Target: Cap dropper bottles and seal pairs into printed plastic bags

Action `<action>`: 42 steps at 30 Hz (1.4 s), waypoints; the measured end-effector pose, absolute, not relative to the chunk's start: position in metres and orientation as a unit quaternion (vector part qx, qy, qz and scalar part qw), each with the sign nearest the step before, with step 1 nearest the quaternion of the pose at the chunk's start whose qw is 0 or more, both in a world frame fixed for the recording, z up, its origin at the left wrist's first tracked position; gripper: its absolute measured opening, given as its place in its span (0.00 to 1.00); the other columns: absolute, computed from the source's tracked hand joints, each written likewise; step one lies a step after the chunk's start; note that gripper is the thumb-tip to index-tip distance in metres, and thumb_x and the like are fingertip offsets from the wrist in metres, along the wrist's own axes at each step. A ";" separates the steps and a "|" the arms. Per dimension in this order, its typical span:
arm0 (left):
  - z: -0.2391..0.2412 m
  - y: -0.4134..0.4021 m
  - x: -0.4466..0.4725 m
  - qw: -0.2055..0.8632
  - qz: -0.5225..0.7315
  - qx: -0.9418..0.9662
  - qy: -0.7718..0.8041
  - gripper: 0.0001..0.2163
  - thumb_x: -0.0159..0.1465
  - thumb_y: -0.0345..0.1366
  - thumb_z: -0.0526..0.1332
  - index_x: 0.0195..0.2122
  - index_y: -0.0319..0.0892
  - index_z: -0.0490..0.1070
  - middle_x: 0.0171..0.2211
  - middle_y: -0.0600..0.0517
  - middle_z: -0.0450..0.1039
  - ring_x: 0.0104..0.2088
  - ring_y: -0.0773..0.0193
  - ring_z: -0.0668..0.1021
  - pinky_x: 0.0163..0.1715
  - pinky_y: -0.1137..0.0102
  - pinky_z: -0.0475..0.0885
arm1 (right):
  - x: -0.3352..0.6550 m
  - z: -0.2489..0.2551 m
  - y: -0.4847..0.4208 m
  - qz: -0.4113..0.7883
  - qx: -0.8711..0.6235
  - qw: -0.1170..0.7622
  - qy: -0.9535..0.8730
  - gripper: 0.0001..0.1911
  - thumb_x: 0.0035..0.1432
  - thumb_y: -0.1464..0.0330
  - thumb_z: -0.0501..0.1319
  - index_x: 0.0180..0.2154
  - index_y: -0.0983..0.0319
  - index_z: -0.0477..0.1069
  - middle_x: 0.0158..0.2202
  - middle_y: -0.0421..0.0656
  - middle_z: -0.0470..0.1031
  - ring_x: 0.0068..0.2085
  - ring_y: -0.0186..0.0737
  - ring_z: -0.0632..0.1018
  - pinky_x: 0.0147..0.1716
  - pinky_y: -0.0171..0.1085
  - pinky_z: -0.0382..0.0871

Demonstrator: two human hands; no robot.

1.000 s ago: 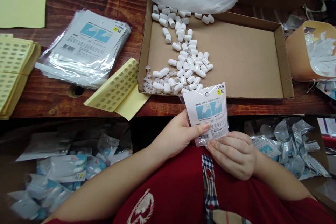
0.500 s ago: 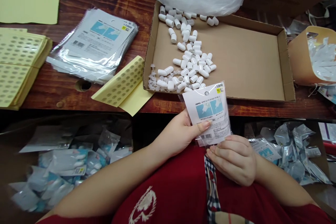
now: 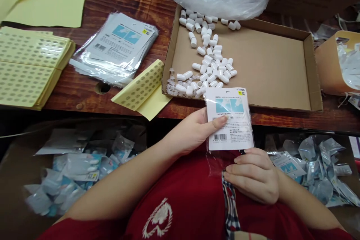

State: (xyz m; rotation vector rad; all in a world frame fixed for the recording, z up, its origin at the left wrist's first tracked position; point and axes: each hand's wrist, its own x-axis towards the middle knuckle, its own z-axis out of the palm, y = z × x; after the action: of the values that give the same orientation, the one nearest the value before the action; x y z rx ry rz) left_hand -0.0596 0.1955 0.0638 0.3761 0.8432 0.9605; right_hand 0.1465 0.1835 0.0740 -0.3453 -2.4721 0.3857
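Note:
My left hand grips a clear plastic packet with a printed white card, thumb across its front. The card carries two blue pictures, a barcode and a yellow mark. Below the card, the packet's clear flap hangs over the red shirt. Close to the packet's lower right corner is my right hand, its fingers curled together. A small dark bit shows by its fingertips; what they hold is hidden. Beyond the packet, a shallow cardboard tray holds many white caps and small clear plugs.
Stacked printed packets, a folded sticker sheet and yellow sticker sheets lie left on the wooden table. Behind the tray sits a bag of translucent bottles. An orange bin stands right. Filled packets lie below the table edge.
The packet has been turned slightly more upright, and its clear flap now shows hanging below the card. My right hand sits a little lower relative to the card. The whole view has shifted slightly.

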 end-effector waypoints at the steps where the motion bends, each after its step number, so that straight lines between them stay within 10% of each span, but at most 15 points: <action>1: 0.064 0.197 -0.061 0.800 0.430 0.175 0.381 0.16 0.58 0.40 0.67 0.45 0.39 0.76 0.42 0.43 0.81 0.41 0.52 0.82 0.46 0.59 0.76 | 0.145 0.073 0.183 0.134 -0.129 0.313 -0.932 0.11 0.62 0.73 0.57 0.36 0.57 0.78 0.34 0.32 0.80 0.40 0.29 0.75 0.61 0.33 0.60; 10: 0.055 0.202 -0.064 0.850 0.373 0.076 0.363 0.16 0.64 0.41 0.61 0.45 0.33 0.75 0.45 0.36 0.79 0.44 0.49 0.81 0.47 0.56 0.75 | 0.149 0.076 0.191 0.146 -0.110 0.326 -0.928 0.16 0.59 0.56 0.61 0.47 0.53 0.71 0.46 0.41 0.78 0.57 0.41 0.72 0.62 0.47 0.59; 19: 0.056 0.198 -0.070 0.856 0.393 0.069 0.330 0.18 0.66 0.42 0.57 0.51 0.34 0.72 0.47 0.39 0.78 0.47 0.51 0.79 0.44 0.63 0.76 | 0.123 0.096 0.223 0.100 -0.205 0.120 -0.966 0.20 0.62 0.64 0.60 0.53 0.66 0.69 0.57 0.51 0.71 0.59 0.47 0.71 0.58 0.48 0.65; 26: 0.050 0.168 -0.096 0.867 0.350 0.110 0.336 0.16 0.60 0.29 0.65 0.50 0.39 0.74 0.45 0.44 0.79 0.36 0.64 0.82 0.36 0.75 0.76 | 0.118 0.089 0.224 0.115 -0.211 0.110 -0.965 0.21 0.62 0.65 0.59 0.55 0.67 0.67 0.56 0.51 0.72 0.59 0.46 0.71 0.59 0.47 0.64; 42: 0.029 0.163 -0.096 0.860 0.359 0.117 0.344 0.12 0.56 0.35 0.70 0.42 0.42 0.80 0.36 0.49 0.82 0.36 0.67 0.81 0.42 0.75 0.72 | 0.114 0.079 0.202 0.040 -0.275 0.107 -0.955 0.21 0.57 0.72 0.64 0.53 0.65 0.68 0.54 0.51 0.74 0.59 0.47 0.70 0.60 0.46 0.63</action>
State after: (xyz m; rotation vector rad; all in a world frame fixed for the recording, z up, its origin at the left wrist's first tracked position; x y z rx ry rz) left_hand -0.0955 0.1631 0.0288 0.2461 0.7213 0.7541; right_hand 0.1144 0.2024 0.0795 -0.8088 -2.8100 0.1177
